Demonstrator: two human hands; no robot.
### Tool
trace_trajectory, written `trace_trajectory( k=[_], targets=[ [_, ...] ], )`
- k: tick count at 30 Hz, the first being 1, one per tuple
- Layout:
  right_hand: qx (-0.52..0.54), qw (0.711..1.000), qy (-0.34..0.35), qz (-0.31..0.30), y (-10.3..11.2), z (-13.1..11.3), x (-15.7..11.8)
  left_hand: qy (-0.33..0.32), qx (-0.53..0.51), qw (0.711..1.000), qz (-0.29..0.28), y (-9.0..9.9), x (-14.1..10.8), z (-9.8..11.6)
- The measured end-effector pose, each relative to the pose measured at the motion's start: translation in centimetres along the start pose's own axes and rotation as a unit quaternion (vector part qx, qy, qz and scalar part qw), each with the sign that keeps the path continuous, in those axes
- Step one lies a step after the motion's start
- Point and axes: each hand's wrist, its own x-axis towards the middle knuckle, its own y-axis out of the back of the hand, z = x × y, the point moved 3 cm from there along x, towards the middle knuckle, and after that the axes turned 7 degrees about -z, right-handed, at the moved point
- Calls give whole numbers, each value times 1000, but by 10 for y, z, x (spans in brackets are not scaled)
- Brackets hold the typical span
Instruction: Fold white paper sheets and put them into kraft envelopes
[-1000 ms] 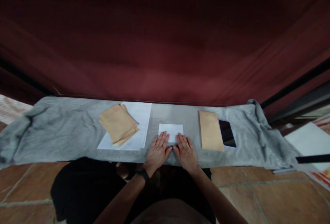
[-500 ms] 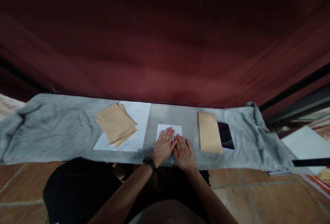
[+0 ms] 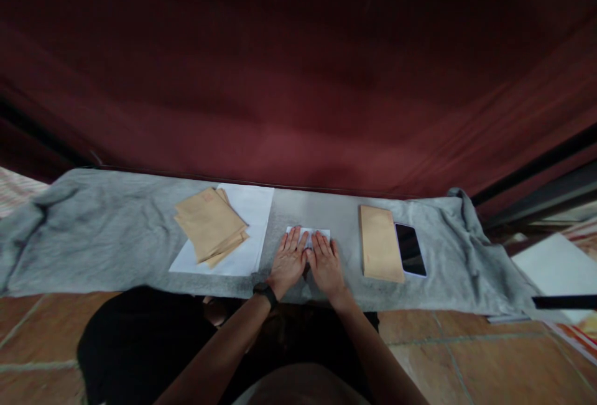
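A small white paper [image 3: 309, 236] lies on the grey cloth in front of me, mostly covered by my hands. My left hand [image 3: 288, 263], with a dark band at the wrist, rests flat on its left part, fingers stretched out. Flat on its right part is my right hand [image 3: 326, 267], fingers extended. The two thumbs are close together near the middle of the paper. Neither hand grips anything. Left of them, several brown envelopes [image 3: 212, 224] overlap on larger white sheets [image 3: 259, 218].
To the right lie a stack of brown envelopes [image 3: 381, 243] and a phone [image 3: 410, 249] with a dark screen. Grey cloth [image 3: 102, 231] covers the narrow table. A dark red curtain [image 3: 289, 94] hangs behind it. White sheets [image 3: 557, 265] are at the far right.
My left hand has shifted slightly left, and my right hand has moved left and a little up. The fingertips now cover more of the small paper's upper part.
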Motion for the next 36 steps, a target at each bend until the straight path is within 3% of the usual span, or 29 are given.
trace_trajectory(
  k=[6, 14, 21, 31, 36],
  targets=[
    [-29, 999, -28, -11, -7, 1, 11, 21, -9, 1000, 15, -6, 1, -6],
    [-13, 997, -58, 55, -14, 13, 9, 62, -14, 997, 47, -5, -1, -16],
    [-23, 994, -75, 77, -12, 23, 1, 106, -8, 994, 31, -1, -6, -21],
    [-15, 992, -94, 87, -12, 33, -9, 120, -6, 991, 55, 1, -14, -25],
    [-12, 989, -112, 94, -8, 35, -13, 129, -11, 991, 39, 4, -14, -26]
  ],
)
